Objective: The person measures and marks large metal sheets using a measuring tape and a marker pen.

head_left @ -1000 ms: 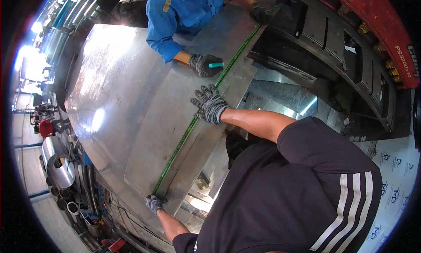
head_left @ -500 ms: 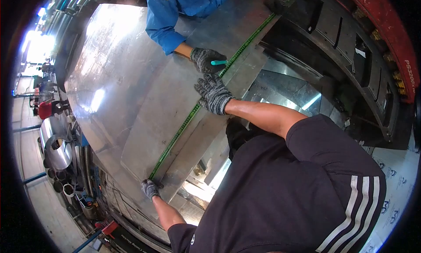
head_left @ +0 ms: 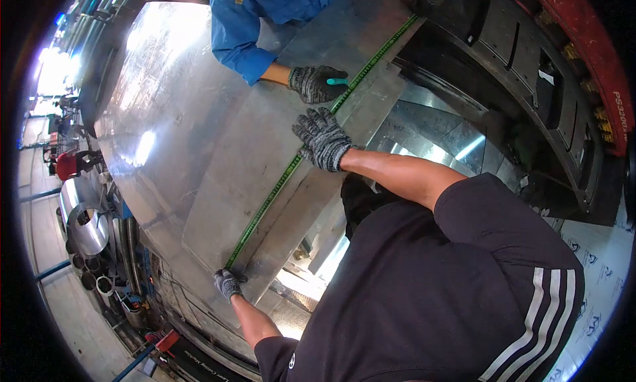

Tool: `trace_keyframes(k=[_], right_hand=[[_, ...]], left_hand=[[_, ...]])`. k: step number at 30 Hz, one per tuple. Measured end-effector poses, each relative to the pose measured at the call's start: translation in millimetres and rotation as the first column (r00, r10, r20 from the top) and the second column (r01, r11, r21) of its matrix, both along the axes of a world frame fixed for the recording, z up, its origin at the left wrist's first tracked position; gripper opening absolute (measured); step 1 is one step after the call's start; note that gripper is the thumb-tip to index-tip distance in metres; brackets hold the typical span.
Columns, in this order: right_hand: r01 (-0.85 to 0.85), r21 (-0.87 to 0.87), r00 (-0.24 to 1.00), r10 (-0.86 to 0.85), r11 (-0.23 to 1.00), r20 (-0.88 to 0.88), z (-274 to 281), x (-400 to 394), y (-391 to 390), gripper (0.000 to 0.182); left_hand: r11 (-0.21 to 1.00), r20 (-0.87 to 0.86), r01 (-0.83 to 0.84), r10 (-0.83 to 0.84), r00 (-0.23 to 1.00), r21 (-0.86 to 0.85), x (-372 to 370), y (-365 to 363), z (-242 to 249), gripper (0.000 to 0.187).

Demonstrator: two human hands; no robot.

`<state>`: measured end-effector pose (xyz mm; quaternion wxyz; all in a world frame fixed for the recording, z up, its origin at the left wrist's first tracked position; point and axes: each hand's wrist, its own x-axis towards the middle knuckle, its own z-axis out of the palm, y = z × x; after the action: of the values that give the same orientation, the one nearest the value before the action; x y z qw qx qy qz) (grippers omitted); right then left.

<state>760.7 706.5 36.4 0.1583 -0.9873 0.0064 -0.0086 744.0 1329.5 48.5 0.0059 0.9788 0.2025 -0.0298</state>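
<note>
Shiny rolled metal (head_left: pixel 97 235) is standing at the far left of the workshop, and a red machine beam (head_left: pixel 606 77) is curving along the upper right. Between them, a broad metal sheet (head_left: pixel 225 163) is lying flat, with a green measuring tape (head_left: pixel 270 200) stretching diagonally across it. The person's right hand (head_left: pixel 323 141), gloved, is pressing palm down over the tape near its middle, fingers spreading loosely and forearm reaching in from the side. Well apart from it, the left hand (head_left: pixel 229 284) is resting at the tape's near end, wrist angling upward; whether its fingers are closing on the tape, one cannot tell. Just beyond the right hand, a co-worker's gloved hand (head_left: pixel 317 84) is holding a teal marker (head_left: pixel 336 82) beside the tape.
</note>
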Motion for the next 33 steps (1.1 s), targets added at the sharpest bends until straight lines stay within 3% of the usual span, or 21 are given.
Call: trace_keyframes(k=[9, 33], right_hand=[[0.005, 0.012, 1.0, -0.005, 1.0, 0.01, 1, 0, 0, 0.065], [0.011, -0.01, 1.0, -0.011, 1.0, -0.009, -2, 1, 1, 0.067]], left_hand=[[1.0, 0.004, -0.008, 0.009, 1.0, -0.026, -3, -24, 16, 0.03], [0.999, 0.013, -0.034, 0.034, 0.999, -0.038, -1, -7, 4, 0.031]])
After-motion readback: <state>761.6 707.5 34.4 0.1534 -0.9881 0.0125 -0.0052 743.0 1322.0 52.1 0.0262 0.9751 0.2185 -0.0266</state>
